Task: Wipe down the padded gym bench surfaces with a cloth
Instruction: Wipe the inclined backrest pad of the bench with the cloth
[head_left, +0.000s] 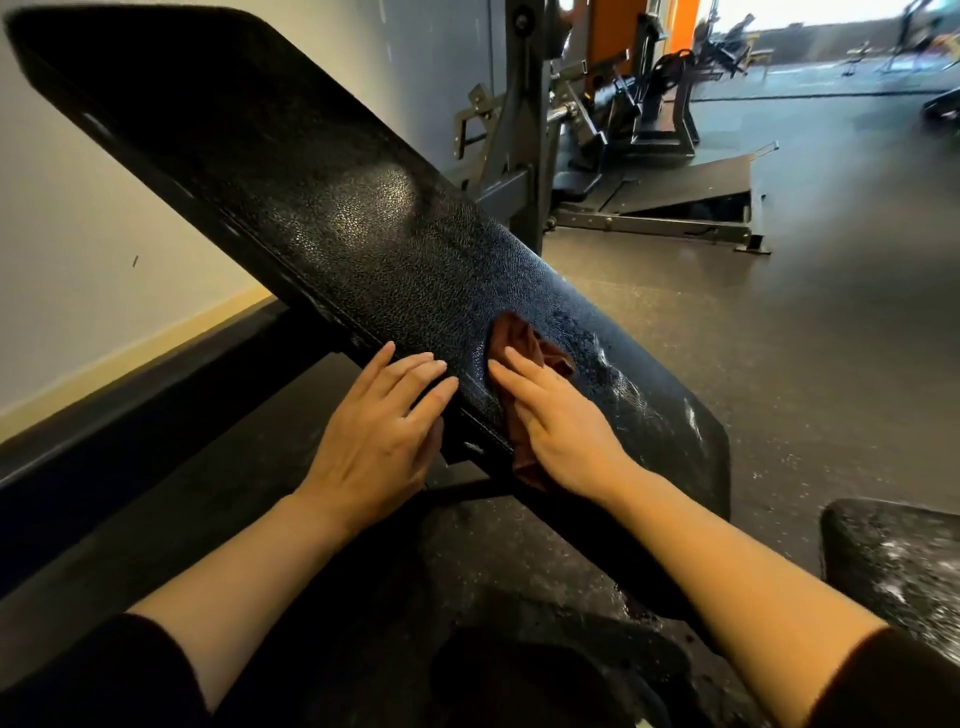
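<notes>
- The long black padded bench backrest (332, 218), covered in pebbled vinyl, slants across the room in front of the person, its far end raised toward the pale wall (78, 218) and its near end low, close to both hands.
- The right hand (561, 421) lies flat with its fingers straight and close together, pressing a crumpled reddish-brown cloth (524, 348) against the pad; it presses on the cloth and does not clutch it.
- The cloth bunches up just beyond the right fingertips, and a strip of it hangs off the pad's edge under the heel of that hand.
- Past the right hand, toward the near rounded end of the backrest, the vinyl shows pale streaks and a wet-looking sheen.
- The left hand (384, 426) sits just beside the right one, fingers extended and slightly spread, fingertips touching the pad's side edge; it holds nothing.
- Both forearms are bare, with dark sleeves pushed up near the elbows.
- Further out from the right forearm is a second black padded seat (898, 561), speckled with whitish marks.
- Well beyond both hands stands a grey steel machine frame (519, 130) on the dark rubber floor (779, 338), with more equipment behind it.
</notes>
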